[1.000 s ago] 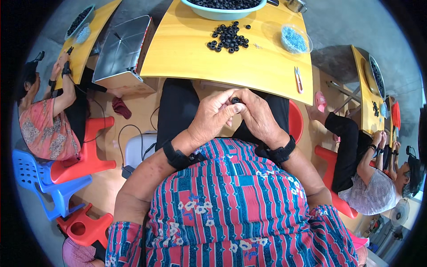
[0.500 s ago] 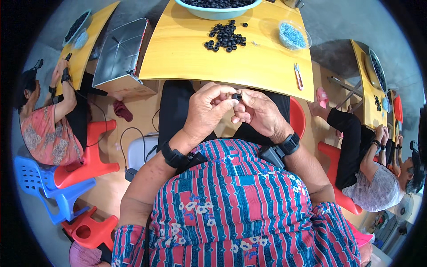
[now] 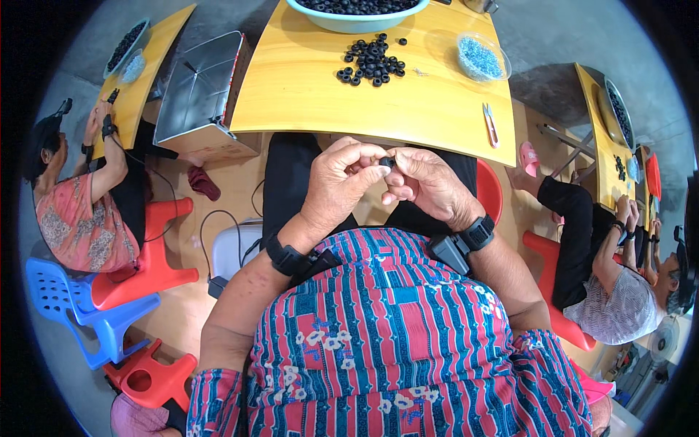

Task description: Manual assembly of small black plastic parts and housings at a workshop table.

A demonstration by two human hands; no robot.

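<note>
In front of my lap, just off the table's near edge, my left hand (image 3: 341, 180) and my right hand (image 3: 431, 183) meet fingertip to fingertip. Pinched between them is a small black ring (image 3: 387, 162), partly hidden by the thumbs and forefingers. Both hands are closed on it. Beyond them, a loose pile of similar black rings (image 3: 374, 63) lies on the yellow table (image 3: 306, 95). At the far edge a pale blue basin (image 3: 357, 24) is full of such rings.
A clear tub of small blue pieces (image 3: 480, 58) and thread snips (image 3: 490, 125) are on the table's right side. An open box (image 3: 202, 87) stands left of the table. Co-workers sit at tables on both sides. A red stool (image 3: 488, 191) shows beside my right wrist.
The black ring has turned slightly and sits more covered by my fingertips. Both hands stay in nearly the same place; the whole view has shifted a little.
</note>
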